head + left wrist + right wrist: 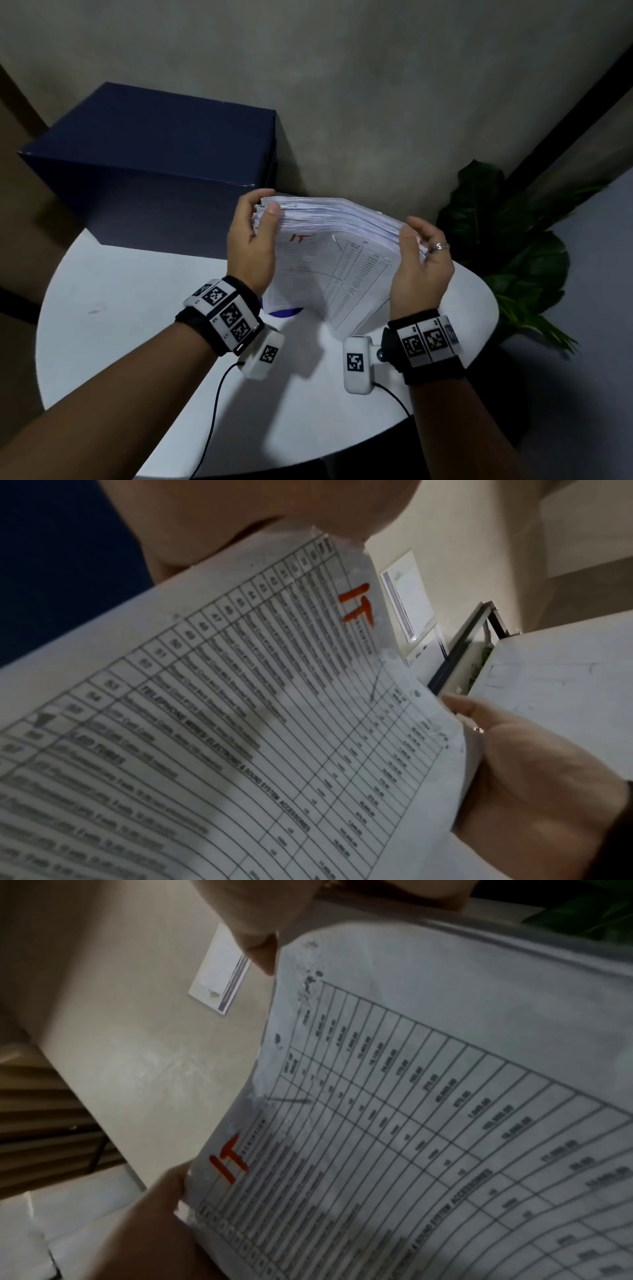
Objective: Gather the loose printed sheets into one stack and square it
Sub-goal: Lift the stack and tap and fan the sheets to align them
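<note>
Both hands' fingers clasp stack (337, 260) ends upright: left hand (251, 240), right hand (419, 270). Loosen grip, tap lower edge on table (137, 308).

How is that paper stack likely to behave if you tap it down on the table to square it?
The stack is thick, so probably heavy for its size. Its upper edges look fanned and uneven, so sheets would likely slide against each other. The front page bows outward, so it is floppy; the left hand and right hand should probably keep both sides clamped.
</note>
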`<state>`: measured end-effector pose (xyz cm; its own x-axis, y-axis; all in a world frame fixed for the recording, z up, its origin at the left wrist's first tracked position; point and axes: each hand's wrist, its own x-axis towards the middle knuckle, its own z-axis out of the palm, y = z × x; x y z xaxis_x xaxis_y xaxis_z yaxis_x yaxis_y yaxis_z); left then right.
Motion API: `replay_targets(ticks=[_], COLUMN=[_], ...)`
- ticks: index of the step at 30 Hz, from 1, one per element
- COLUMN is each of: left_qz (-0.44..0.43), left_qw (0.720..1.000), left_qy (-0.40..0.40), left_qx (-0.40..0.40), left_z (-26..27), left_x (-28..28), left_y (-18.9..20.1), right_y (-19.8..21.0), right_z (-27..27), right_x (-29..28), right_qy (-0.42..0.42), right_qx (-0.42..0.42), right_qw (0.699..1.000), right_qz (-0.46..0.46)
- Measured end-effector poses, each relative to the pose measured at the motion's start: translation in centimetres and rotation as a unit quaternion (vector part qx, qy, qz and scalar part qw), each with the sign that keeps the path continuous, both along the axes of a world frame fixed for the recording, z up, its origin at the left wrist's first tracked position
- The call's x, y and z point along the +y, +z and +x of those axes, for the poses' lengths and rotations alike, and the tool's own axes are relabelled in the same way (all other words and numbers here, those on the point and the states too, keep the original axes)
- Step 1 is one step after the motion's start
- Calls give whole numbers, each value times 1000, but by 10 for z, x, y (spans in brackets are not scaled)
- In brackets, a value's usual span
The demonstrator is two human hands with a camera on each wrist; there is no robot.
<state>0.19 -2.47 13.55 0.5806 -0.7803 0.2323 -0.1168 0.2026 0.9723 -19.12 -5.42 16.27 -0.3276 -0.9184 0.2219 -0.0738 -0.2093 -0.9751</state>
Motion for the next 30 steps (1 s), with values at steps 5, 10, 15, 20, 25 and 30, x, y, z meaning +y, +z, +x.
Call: replay_targets(ticks=[5, 10, 15, 20, 25, 30], left_qz=[-8, -7, 39, 63, 58, 63], left_qw=[1000, 995, 988, 984, 984, 982], left_qy=[-9, -89, -149, -167, -171, -179], left_qx=[15, 45, 1, -11, -11, -4], left_z=[-2, 4, 15, 22, 20, 18], left_x=[-7, -7, -3, -4, -2, -3], left_y=[4, -2, -9, -11, -10, -11], right_y=[4, 4, 4, 2, 5, 3], right_z=[-1, -1, -6, -4, -4, -6], right_x=[-4, 0, 0, -3, -1, -5], right_qy=[-10, 12, -7, -23, 13, -36], right_qx=[-14, 60, 24, 22, 101, 85], right_qw=[999, 998, 1000, 999, 995, 996], right_qz=[39, 12, 9, 21, 1, 14])
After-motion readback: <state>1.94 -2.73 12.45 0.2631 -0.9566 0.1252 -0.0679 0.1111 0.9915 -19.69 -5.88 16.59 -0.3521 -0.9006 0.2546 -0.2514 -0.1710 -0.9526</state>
